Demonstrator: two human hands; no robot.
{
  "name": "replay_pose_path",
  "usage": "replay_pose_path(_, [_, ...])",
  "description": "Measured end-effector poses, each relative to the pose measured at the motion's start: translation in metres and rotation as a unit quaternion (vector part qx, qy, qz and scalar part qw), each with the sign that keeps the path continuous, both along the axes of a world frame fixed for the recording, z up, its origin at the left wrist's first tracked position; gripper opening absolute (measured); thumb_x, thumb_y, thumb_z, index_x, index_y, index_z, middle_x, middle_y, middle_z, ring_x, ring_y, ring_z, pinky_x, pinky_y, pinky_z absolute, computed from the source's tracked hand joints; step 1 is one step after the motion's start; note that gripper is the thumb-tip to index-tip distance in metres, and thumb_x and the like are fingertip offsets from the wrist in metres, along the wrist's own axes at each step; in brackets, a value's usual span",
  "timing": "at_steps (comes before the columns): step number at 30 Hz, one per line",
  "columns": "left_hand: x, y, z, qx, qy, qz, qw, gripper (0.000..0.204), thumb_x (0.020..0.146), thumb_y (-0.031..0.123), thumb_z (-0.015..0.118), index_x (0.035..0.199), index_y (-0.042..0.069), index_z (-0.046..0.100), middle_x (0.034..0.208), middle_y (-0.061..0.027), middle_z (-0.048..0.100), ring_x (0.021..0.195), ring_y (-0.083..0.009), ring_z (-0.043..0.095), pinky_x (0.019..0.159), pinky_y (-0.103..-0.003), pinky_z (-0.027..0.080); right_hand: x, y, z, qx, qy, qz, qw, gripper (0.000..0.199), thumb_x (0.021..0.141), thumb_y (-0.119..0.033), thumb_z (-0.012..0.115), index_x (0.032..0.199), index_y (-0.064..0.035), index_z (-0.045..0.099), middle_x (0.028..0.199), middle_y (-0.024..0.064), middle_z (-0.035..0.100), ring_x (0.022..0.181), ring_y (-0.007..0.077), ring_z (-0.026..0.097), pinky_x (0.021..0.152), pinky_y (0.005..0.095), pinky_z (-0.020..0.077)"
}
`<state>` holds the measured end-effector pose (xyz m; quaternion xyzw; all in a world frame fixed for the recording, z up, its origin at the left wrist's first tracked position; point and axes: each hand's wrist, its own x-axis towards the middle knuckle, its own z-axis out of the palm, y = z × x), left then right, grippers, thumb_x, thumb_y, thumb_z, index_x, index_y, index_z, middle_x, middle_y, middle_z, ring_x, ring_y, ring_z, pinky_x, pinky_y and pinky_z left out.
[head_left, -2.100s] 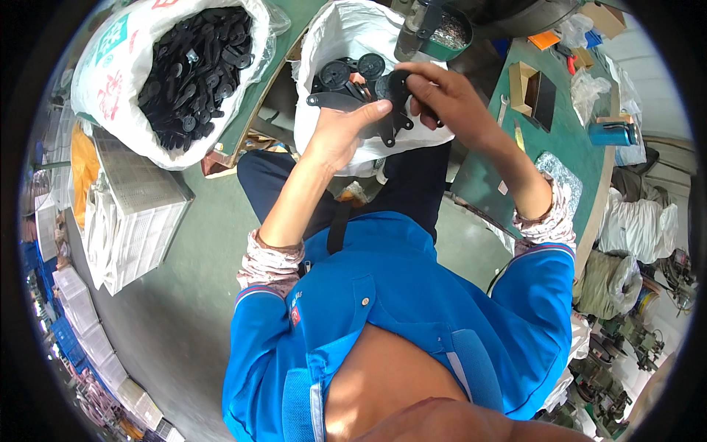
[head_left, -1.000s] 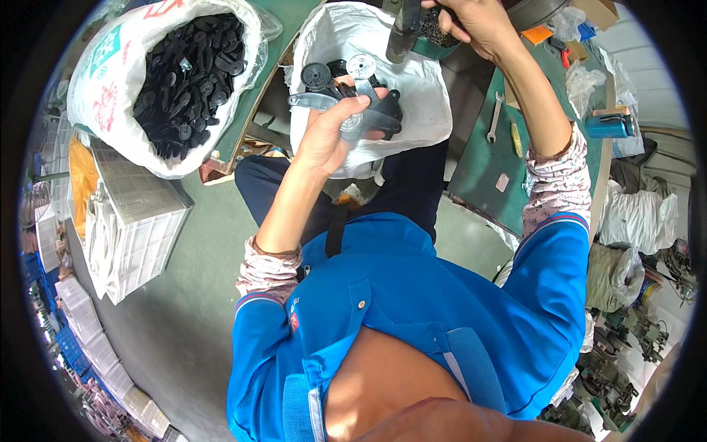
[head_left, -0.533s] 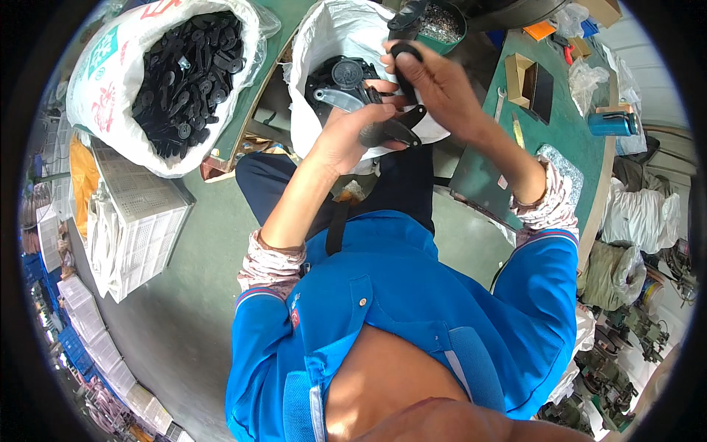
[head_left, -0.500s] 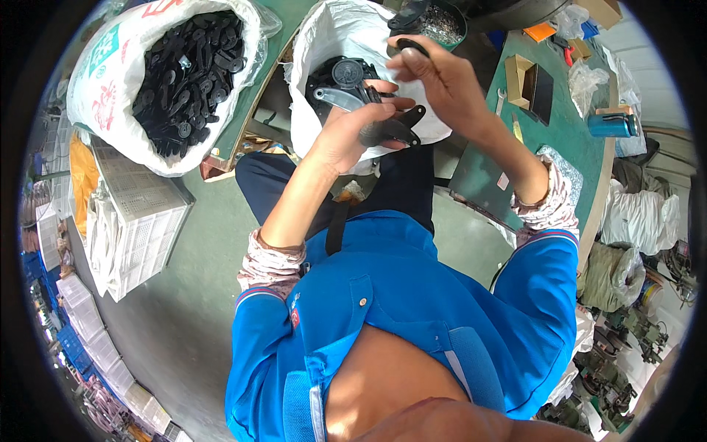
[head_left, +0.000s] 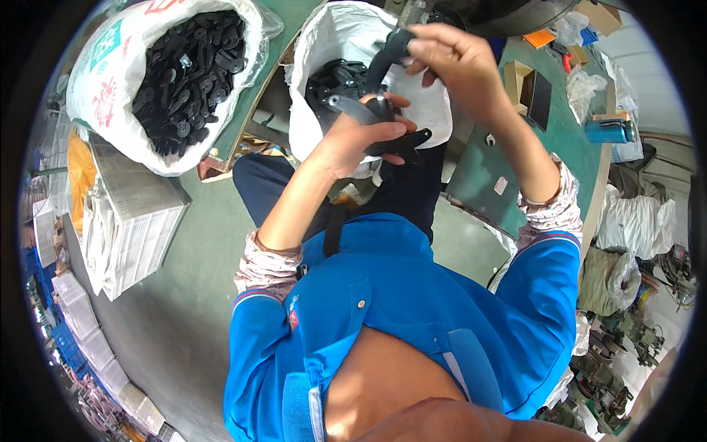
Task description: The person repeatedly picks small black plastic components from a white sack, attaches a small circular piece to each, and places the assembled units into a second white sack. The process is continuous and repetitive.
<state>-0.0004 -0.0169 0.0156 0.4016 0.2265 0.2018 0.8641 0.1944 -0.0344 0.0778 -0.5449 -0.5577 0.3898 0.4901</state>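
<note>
The left hand (head_left: 353,141) is gripping parts (head_left: 403,144); the right hand (head_left: 465,68) is pinching a lever (head_left: 384,60), seemingly handling them singly. The next move is likely needing steadiness.

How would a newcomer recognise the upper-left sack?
Find the green table at upper left. The large white sack there is heaped with black arm-shaped parts; unlike the neighbouring sack to its right, it shows red and green print.
</note>
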Motion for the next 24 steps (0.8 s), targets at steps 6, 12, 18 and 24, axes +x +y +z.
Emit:
replay_pose_path(6, [-0.002,0.003,-0.007,-0.079,-0.063,0.066,0.993,0.044,0.086,0.018,0.066,0.125,0.006,0.047,0.111,-0.0174,0.061,0.101,-0.0266,0.061,0.075,-0.043,0.056,0.019,0.046,0.049,0.007,0.079,-0.114,0.99,0.028,0.092,-0.009,0.056,0.116,0.0041,0.056,0.072,0.0083,0.066,0.045,0.009,0.054,0.041,0.0212,0.0417])
replay_pose_path(12, [-0.005,0.01,-0.011,-0.125,-0.126,0.079,0.981,0.046,0.086,0.016,0.06,0.129,0.006,0.048,0.12,-0.0175,0.056,0.111,-0.0272,0.057,0.09,-0.047,0.052,0.03,0.066,0.043,-0.111,0.08,-0.107,0.985,0.024,0.095,-0.011,0.052,0.112,0.0048,0.059,0.078,0.0089,0.066,0.041,0.0087,0.051,0.034,0.0207,0.0358])
replay_pose_path(18, [-0.01,0.015,-0.018,-0.12,-0.135,0.11,0.977,0.045,0.085,0.006,0.057,0.128,0.004,0.047,0.117,-0.0164,0.057,0.112,-0.0271,0.056,0.092,-0.049,0.052,0.026,0.014,-0.013,-0.101,0.038,-0.003,0.994,0.037,0.094,-0.035,0.059,0.118,-0.0074,0.058,0.097,0.0058,0.067,0.075,0.0099,0.063,0.064,0.0216,0.0488])
replay_pose_path(24, [-0.004,0.014,-0.027,-0.082,-0.124,0.101,0.984,0.043,0.083,0.005,0.059,0.125,0.007,0.049,0.107,-0.0125,0.061,0.104,-0.024,0.058,0.09,-0.041,0.049,-0.009,-0.022,-0.02,0.095,-0.334,0.142,0.927,0.047,0.079,-0.025,0.075,0.122,-0.0096,0.061,0.1,0.0103,0.064,0.084,0.0246,0.062,0.074,0.0315,0.0484])
